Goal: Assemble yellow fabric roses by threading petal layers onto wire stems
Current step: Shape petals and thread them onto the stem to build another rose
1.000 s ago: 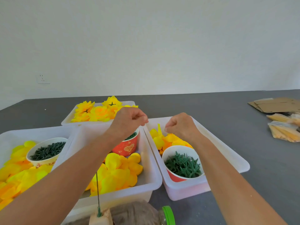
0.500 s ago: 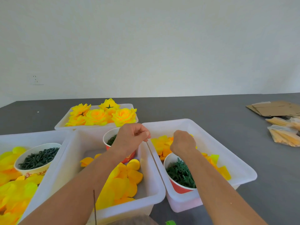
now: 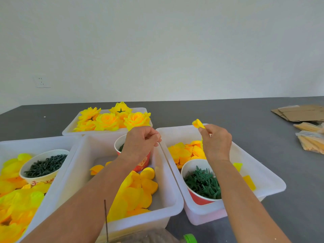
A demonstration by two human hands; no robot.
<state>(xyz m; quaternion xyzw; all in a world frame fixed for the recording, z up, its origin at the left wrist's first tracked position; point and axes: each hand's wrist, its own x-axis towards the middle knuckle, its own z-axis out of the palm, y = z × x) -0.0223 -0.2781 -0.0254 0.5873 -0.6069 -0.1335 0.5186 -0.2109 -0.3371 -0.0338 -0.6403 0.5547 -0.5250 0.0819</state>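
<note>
Head view, items listed outward from the middle tub, translucent white plastic with rounded corners.
Left of it: a like tub of loose yellow fabric petals and a paper bowl of dark green pegs.
Behind it: a tray of finished yellow roses, ruffled, blooms upward.
Inside it: flat yellow petal layers and a red paper cup.
Above its far edge: left hand, fingers curled, pinching a thin wire stem; only a short tip shows, slanting down-right.
Right of it: right hand pinching a small yellow petal piece, raised, its long axis slanting up-left, over the right tub, which holds orange-yellow petals and a red cup of spiky green calyxes.
Far right: flattened cardboard, bagged yellow strips.
</note>
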